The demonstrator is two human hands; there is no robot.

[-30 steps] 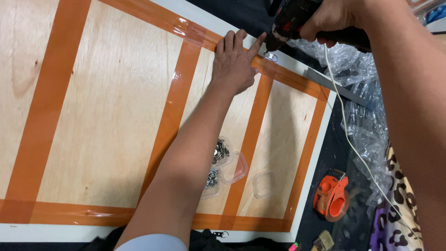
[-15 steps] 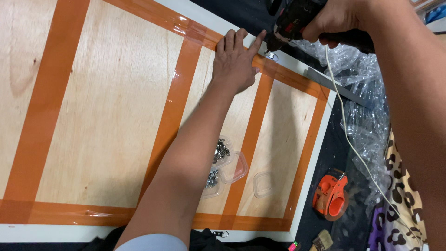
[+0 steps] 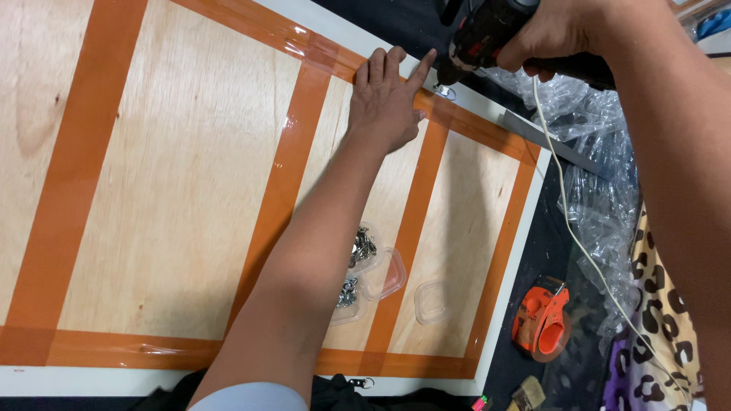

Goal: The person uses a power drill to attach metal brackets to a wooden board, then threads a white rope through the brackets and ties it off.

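Head view, drill [image 3: 487,34] angled down-left, bracket [image 3: 444,91]

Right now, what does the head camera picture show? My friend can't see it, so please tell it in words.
A person's right hand holds a power drill against the edge of a plywood panel striped with orange tape, while the left hand lies flat beside the drill tip. Small clear tubs of metal hardware sit on the panel; an orange tape dispenser lies beside it.
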